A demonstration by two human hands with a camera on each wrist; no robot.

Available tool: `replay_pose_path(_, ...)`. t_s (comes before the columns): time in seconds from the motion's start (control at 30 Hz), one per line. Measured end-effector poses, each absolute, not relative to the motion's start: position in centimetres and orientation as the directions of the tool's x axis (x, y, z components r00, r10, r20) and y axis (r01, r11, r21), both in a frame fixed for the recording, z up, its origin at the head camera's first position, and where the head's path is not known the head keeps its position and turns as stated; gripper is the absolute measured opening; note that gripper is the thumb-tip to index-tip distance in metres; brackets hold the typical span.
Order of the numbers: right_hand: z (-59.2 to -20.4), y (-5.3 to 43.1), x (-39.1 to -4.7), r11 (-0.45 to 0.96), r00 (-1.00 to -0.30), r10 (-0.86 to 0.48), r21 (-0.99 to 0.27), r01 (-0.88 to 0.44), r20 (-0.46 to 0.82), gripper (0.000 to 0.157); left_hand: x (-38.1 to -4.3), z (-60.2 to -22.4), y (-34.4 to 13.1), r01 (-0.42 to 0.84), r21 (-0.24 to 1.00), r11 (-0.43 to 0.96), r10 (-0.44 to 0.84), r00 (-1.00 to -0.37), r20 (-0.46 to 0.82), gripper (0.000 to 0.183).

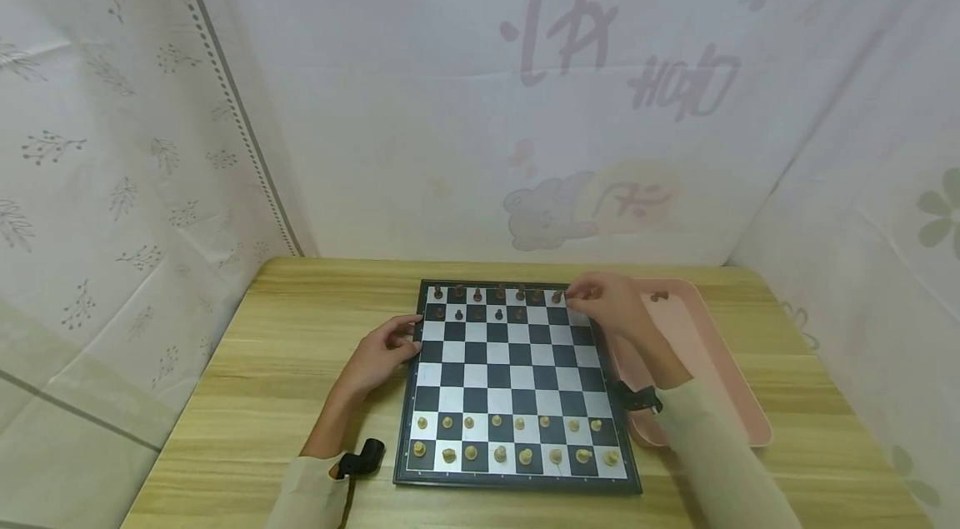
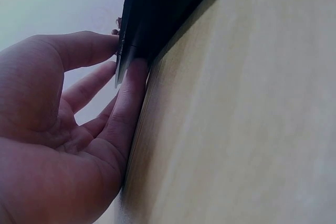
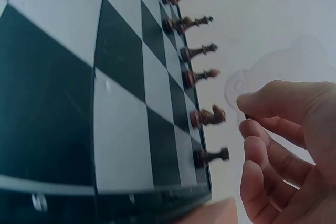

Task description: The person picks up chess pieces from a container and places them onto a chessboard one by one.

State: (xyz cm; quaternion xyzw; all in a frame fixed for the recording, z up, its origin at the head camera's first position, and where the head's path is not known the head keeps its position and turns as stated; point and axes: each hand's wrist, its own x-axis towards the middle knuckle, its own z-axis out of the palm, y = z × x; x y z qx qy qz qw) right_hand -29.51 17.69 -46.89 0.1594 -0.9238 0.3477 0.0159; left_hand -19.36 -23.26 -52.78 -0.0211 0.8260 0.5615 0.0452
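A black-and-white chessboard [image 1: 498,354] lies on the table with dark pieces along its far side and pale pieces in two rows on its near side. My left hand [image 1: 378,354] rests against the board's left edge, thumb and fingers apart and touching the rim. Over the far right corner, my right hand [image 1: 611,304] pinches a small dark chess piece [image 3: 247,116] between thumb and index finger. Only a dark bit of it shows. In the right wrist view, a dark rook [image 3: 212,156] and a dark knight [image 3: 209,116] stand near that hand.
A pink tray [image 1: 731,350] sits right of the board, partly under my right forearm, with dark chess pieces [image 1: 659,296] at its far end. The wooden table [image 1: 300,346] meets a patterned cloth [image 1: 450,137] behind and at both sides.
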Motion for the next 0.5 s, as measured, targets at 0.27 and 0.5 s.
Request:
replay_pose_path(0.27,-47.0,15.1,-29.4,0.729,-0.934,-0.345,-0.601,-0.328,0.091,0.013,-19.6,-53.1,-23.3,-0.094,0.927,0.364,0.013,-0.994,-0.107,0.049)
replay_pose_path(0.5,-47.9,13.9,-29.7,0.745,-0.909,-0.405,-0.543,-0.387,0.093,0.01,-19.7,-53.2,-23.2,-0.088,0.924,0.373,0.014,-0.995,-0.1,0.049)
